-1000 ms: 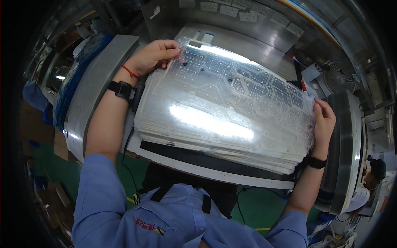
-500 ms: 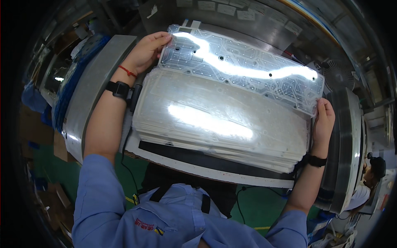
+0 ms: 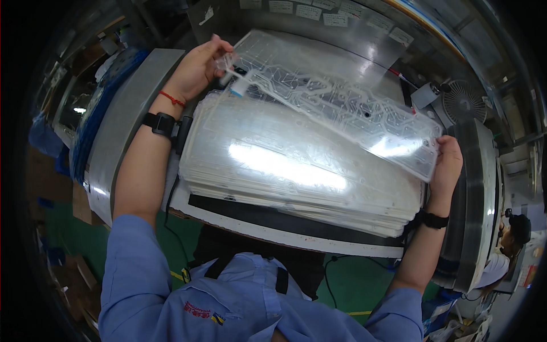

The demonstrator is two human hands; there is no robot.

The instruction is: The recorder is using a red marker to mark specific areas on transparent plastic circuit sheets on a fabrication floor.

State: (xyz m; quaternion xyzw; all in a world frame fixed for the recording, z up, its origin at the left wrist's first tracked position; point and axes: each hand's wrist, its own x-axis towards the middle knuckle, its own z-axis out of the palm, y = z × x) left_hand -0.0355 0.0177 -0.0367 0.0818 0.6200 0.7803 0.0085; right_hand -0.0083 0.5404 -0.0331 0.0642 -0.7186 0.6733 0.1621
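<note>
A clear plastic membrane circuit sheet [image 3: 342, 100], printed with fine pale traces, is held up and tilted above a thick stack of translucent sheets [image 3: 256, 137]. My left hand [image 3: 199, 65] pinches its far left end between thumb and fingers. At the right end, the fingers of my right hand [image 3: 447, 159] are closed on the lower corner. A short tail with a blue tip [image 3: 238, 88] hangs from the sheet's near edge, beside my left hand. The stack lies on a black surface, and its near edges are slightly uneven.
A grey metal panel [image 3: 134, 119] stands to my left, and a dark layered stack [image 3: 470, 199] to my right. A small fan [image 3: 464, 102] is at the back right. Another person [image 3: 507, 251] is at the far right. Paper notes [image 3: 336, 20] line the back wall.
The membrane circuit sheet has been turned over: its tail, which pointed away at the far edge, now hangs at the near edge. Both hands still hold its ends.
</note>
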